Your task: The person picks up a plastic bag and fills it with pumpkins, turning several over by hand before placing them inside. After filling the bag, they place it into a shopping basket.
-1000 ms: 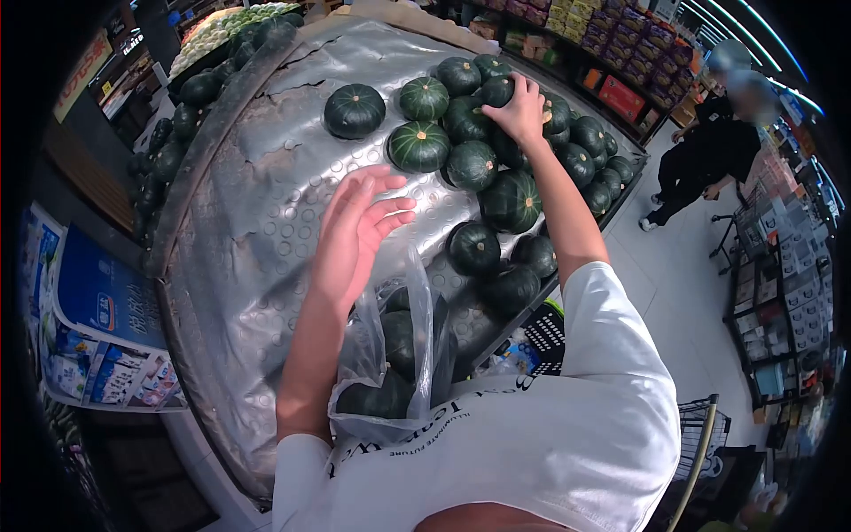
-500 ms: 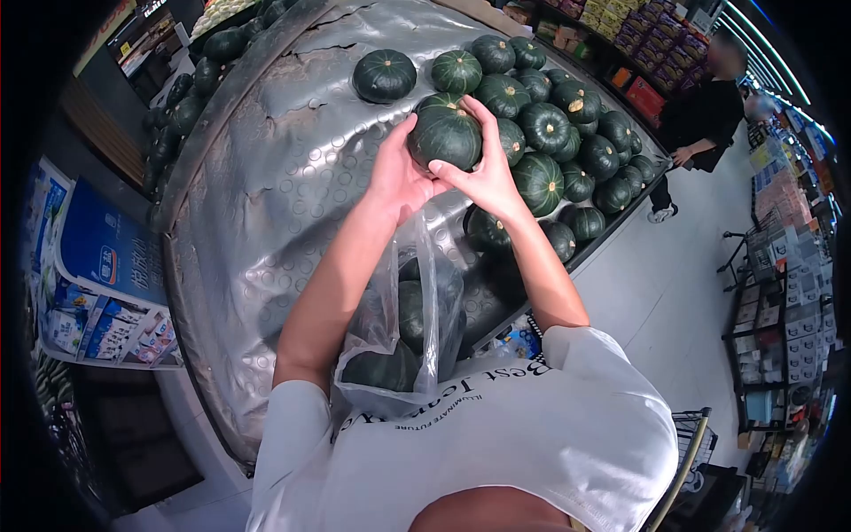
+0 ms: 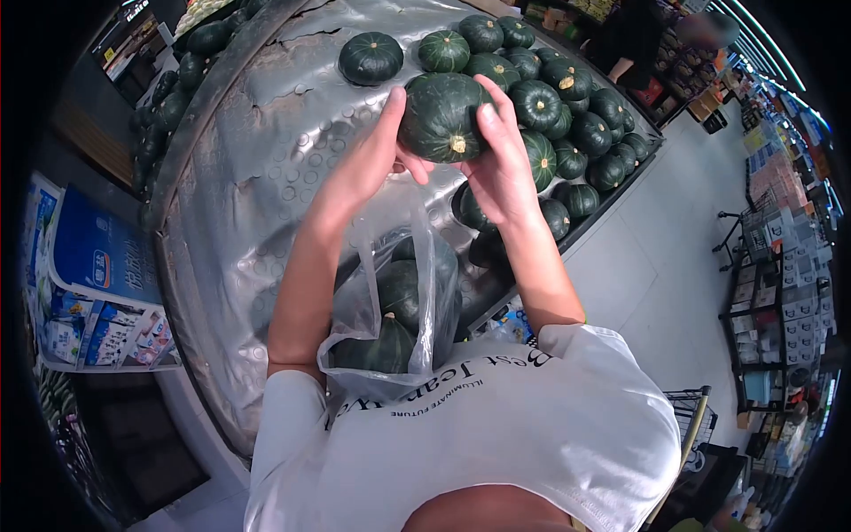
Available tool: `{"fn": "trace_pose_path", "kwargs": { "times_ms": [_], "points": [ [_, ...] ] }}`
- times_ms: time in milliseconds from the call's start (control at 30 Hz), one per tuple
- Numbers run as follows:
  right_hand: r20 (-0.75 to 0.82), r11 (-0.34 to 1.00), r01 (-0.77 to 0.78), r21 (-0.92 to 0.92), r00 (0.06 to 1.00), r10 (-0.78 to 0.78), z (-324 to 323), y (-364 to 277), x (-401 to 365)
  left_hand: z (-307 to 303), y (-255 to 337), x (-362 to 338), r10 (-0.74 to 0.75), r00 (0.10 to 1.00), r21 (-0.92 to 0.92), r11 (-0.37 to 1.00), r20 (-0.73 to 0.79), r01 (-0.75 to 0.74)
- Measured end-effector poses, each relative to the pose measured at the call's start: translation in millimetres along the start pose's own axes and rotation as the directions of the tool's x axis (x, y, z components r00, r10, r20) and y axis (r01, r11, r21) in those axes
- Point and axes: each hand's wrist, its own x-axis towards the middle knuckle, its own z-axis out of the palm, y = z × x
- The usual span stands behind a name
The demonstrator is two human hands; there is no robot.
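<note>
Between my two hands a dark green kabocha squash [image 3: 441,113] is held up over the display, its pale stem end turned toward me. My left hand [image 3: 377,155] grips its left side with the fingers curled beneath. On the other side my right hand [image 3: 501,168] supports it, thumb against the skin. A clear plastic bag [image 3: 426,301] stands open below, its upper strip reaching up to my left hand; whether it is hooked on the fingers is hard to tell. Inside the bag lie more squashes [image 3: 381,348]. One lone squash [image 3: 370,58] sits behind my hands.
A pile of kabocha squashes [image 3: 589,133] covers the right of the silver-sheeted display [image 3: 266,177]. A blue brochure stand [image 3: 102,244] is at the left. A shopping cart [image 3: 691,417] stands at lower right. Another person [image 3: 634,44] is beyond the display, near the aisle floor [image 3: 638,257].
The squash has been turned in my hands so its stem end now faces me, and my right hand has shifted lower around it. The other person has moved toward the back.
</note>
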Motion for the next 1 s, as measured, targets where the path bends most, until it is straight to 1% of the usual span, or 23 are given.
{"fn": "trace_pose_path", "kwargs": {
  "times_ms": [67,100,133,167,200,233,267,300,333,367,400,433,467,533,600,633,667,733,800,867,900,933,1000],
  "points": [
    [0.118,0.996,0.076,-0.036,0.990,-0.071,6.4,-2.1,-6.1,-6.7,15.6,-22.3,0.115,0.993,0.168,0.980,-0.039,-0.107],
    [0.155,0.999,0.017,0.043,0.988,-0.023,13.2,-10.0,-9.9,-19.0,12.8,-34.5,0.128,0.992,0.143,0.981,0.011,-0.128],
    [0.187,0.991,-0.048,0.121,0.982,0.025,18.7,-17.1,-14.9,-24.1,13.7,-50.1,0.138,0.990,0.219,0.966,0.011,-0.137],
    [0.261,0.987,-0.054,0.148,0.965,0.014,18.8,-17.3,-15.1,-27.8,18.3,-66.9,0.153,0.988,0.301,0.942,0.019,-0.151],
    [0.278,0.998,-0.025,0.055,0.961,0.009,25.0,-20.2,-18.9,-28.3,22.2,-81.3,0.171,0.985,0.384,0.908,0.033,-0.171],
    [0.368,0.997,-0.046,0.058,0.930,0.021,28.4,-23.5,-19.5,-25.3,24.1,-94.5,0.269,0.962,0.502,0.826,0.044,-0.254],
    [0.455,0.997,-0.060,0.058,0.890,0.027,29.6,-25.7,-19.2,-23.1,17.8,-102.7,0.297,0.951,0.546,0.784,0.088,-0.296],
    [0.547,0.999,-0.044,-0.022,0.836,0.048,29.4,-23.9,-17.5,-20.0,5.4,-109.6,0.322,0.937,0.585,0.738,0.134,-0.338],
    [0.588,0.994,-0.005,-0.113,0.806,0.071,34.5,-25.6,-22.7,-17.5,-4.5,-115.6,0.349,0.918,0.623,0.681,0.186,-0.385],
    [0.648,0.962,0.092,-0.256,0.755,0.100,35.6,-24.5,-24.9,-14.9,-8.8,-121.8,0.327,0.935,0.577,0.741,0.138,-0.344],
    [0.698,0.898,0.210,-0.386,0.703,0.136,34.3,-23.1,-25.8,-12.0,-11.3,-126.3,0.313,0.945,0.526,0.790,0.093,-0.314],
    [0.718,0.898,0.180,-0.401,0.671,0.186,34.2,-20.5,-29.7,-9.4,-13.8,-127.2,0.301,0.952,0.469,0.835,0.053,-0.290],
    [0.735,0.895,0.152,-0.420,0.636,0.237,33.3,-17.8,-33.5,-10.7,-17.8,-125.6,0.267,0.959,0.532,0.800,0.098,-0.277],
    [0.768,0.846,0.226,-0.484,0.573,0.287,27.6,-17.5,-35.7,-19.5,-27.1,-121.6,0.180,0.968,0.653,0.715,0.174,-0.250],
    [0.783,0.809,0.296,-0.507,0.550,0.289,19.7,-13.6,-35.8,-23.1,-33.3,-116.6,0.236,0.964,0.686,0.683,0.120,-0.253],
    [0.772,0.764,0.347,-0.544,0.563,0.294,17.3,-11.8,-36.1,-23.6,-33.7,-114.7,0.259,0.962,0.699,0.671,0.092,-0.248],
    [0.761,0.717,0.392,-0.577,0.576,0.298,17.0,-10.0,-36.2,-21.7,-31.9,-112.6,0.318,0.948,0.692,0.680,0.022,-0.244],
    [0.733,0.690,0.393,-0.608,0.613,0.296,20.7,-7.5,-33.3,-13.5,-27.1,-111.0,0.414,0.902,0.669,0.705,-0.121,-0.234],
    [0.691,0.663,0.384,-0.642,0.664,0.285,26.1,-3.0,-34.2,-17.4,-39.9,-103.5,0.422,0.875,0.506,0.823,-0.237,-0.260],
    [0.638,0.636,0.370,-0.677,0.727,0.255,33.2,2.6,-37.6,-17.9,-48.3,-97.6,0.396,0.854,0.354,0.894,-0.339,-0.274],
    [0.574,0.561,0.320,-0.764,0.735,0.361,41.0,-1.2,-40.4,-16.5,-48.9,-96.7,0.371,0.848,0.290,0.918,-0.379,-0.271],
    [0.554,0.509,0.337,-0.792,0.746,0.369,44.9,1.5,-43.8,-15.1,-49.7,-96.4,0.341,0.842,0.223,0.937,-0.418,-0.268],
    [0.515,0.398,0.367,-0.841,0.771,0.376,52.4,8.5,-48.8,-13.6,-52.6,-100.8,0.224,0.856,0.051,0.972,-0.466,-0.228]
  ]
}}
